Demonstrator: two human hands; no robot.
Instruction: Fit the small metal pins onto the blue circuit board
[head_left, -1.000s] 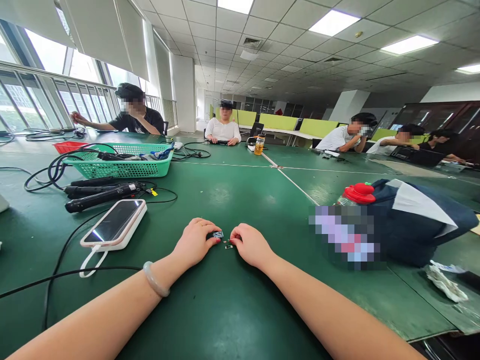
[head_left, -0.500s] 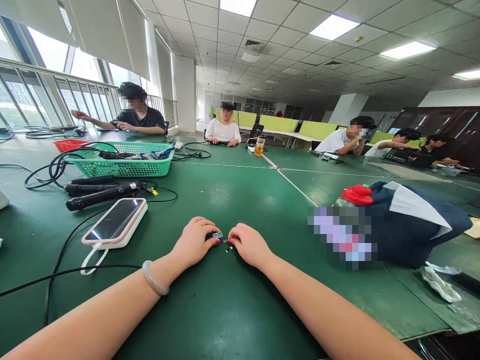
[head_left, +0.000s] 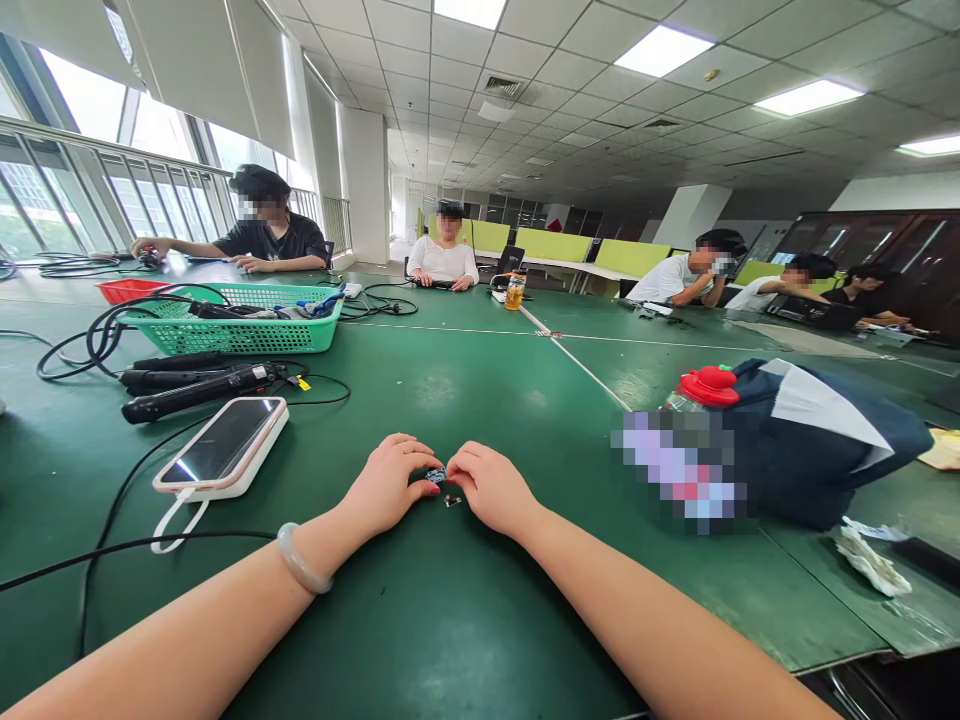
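Between thumb and fingers, my left hand (head_left: 394, 482) pinches a small blue-and-white patterned piece (head_left: 436, 475), partly covered by the fingertips. My right hand (head_left: 491, 487) is closed, with its fingertips against the right edge of that piece. Whether the right fingers also hold something tiny cannot be made out. Just below the fingertips, a small black-and-white part (head_left: 451, 501) lies on the green tabletop (head_left: 435, 600).
Left of my hands lie a phone on a white power bank (head_left: 225, 450), black handheld devices (head_left: 199, 390) and loose cables. Behind them stands a green basket (head_left: 240, 330). A dark blue bag (head_left: 810, 440) and red-capped bottle (head_left: 705, 387) are on the right. Several people sit around the table.
My right hand has moved left, and its fingertips now meet the patterned piece; before, there was a small gap. The seated person at far left has lowered a hand to the table.
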